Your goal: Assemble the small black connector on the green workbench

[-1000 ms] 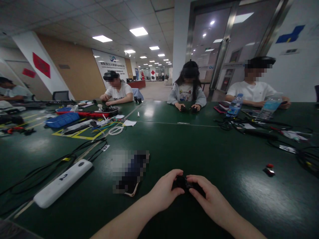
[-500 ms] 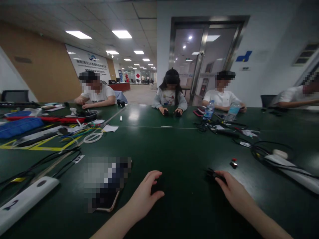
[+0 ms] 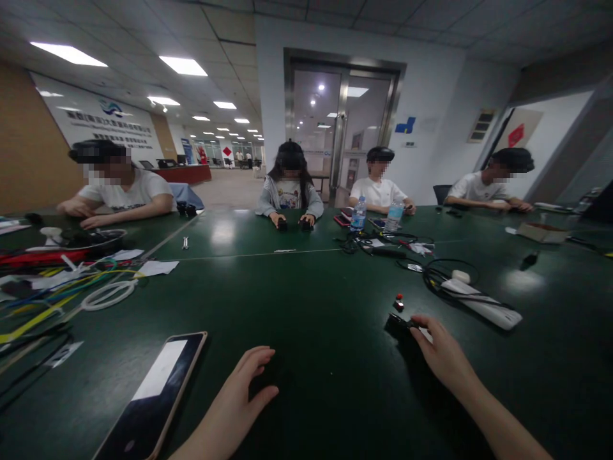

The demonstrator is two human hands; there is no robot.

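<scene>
My left hand [image 3: 244, 396] rests over the green table [image 3: 306, 306] with its thumb and fingers apart and nothing between them. A smartphone [image 3: 156, 396] with a pale patch on its screen lies to its left. Farther right, my right hand [image 3: 443, 354] pinches the near end of a small dark, elongated object [image 3: 398, 323] between thumb and fingers; its exact kind is unclear. Just beyond that object stands a small red-topped piece with a shiny side [image 3: 399, 303], apart from my fingers.
A white power strip [image 3: 483, 303] with black cables lies at the right. Two water bottles [image 3: 358, 214] stand farther back. Loose wires, papers and a coiled white tube [image 3: 109, 295] spread over the left side. A small wrench [image 3: 185, 243] lies beyond. Several people sit across the table.
The view has swung right, so the scene sits farther left. My right hand, still holding the dark object, is now closer to the red-topped piece. My left hand stays open.
</scene>
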